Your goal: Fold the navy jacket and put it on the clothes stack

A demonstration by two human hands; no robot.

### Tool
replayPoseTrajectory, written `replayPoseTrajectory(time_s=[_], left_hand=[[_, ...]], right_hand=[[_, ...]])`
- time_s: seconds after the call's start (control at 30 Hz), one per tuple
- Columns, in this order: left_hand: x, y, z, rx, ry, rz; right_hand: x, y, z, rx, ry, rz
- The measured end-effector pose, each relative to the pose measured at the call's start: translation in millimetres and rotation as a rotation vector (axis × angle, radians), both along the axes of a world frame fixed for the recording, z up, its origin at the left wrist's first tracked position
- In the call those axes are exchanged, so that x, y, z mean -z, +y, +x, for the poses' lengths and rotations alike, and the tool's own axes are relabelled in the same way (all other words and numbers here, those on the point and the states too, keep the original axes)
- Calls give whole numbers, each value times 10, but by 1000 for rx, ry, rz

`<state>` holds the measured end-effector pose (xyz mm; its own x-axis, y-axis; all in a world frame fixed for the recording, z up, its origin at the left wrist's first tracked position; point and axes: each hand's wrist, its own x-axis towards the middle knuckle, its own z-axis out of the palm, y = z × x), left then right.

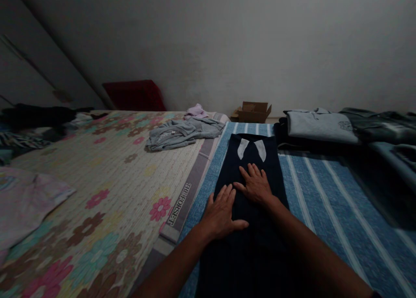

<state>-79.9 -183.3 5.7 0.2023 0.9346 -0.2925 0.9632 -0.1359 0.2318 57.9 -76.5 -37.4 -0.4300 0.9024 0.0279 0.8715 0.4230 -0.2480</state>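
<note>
A dark navy garment [260,146] lies in a long, narrow shape on the blue striped sheet, with two pale, pointed, collar-like patches near its far end. My left hand [221,214] rests flat on its left side, thumb pointing right and fingers stretched forward. A little farther up, my right hand [256,184] presses on the middle of the cloth with its fingers spread. Neither hand grips anything. The near end of the garment is in deep shadow between my forearms, and its kind is hard to make out.
Left of the blue striped sheet [305,189] is a flowered mat [123,176] with a crumpled grey shirt [182,133] and a pink garment [29,202]. Folded clothes [320,126] are stacked at right. An open cardboard box [253,113] and a red object [133,95] stand by the wall.
</note>
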Motion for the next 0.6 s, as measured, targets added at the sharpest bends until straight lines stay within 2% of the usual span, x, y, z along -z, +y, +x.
replayPoseTrajectory(time_s=[0.2,0.33,0.47,0.6], left_hand=[[-13,23,12,-11,18,-20],[0,30,11,-12,25,-11],[20,25,3,-13,19,8],[60,6,-3,-23,18,23]], right_hand=[[-117,-2,17,-19,-1,-42],[-190,-111,17,-79,41,23],[-146,-236,23,-159,59,14],[-86,-266,35,-164,64,-7]])
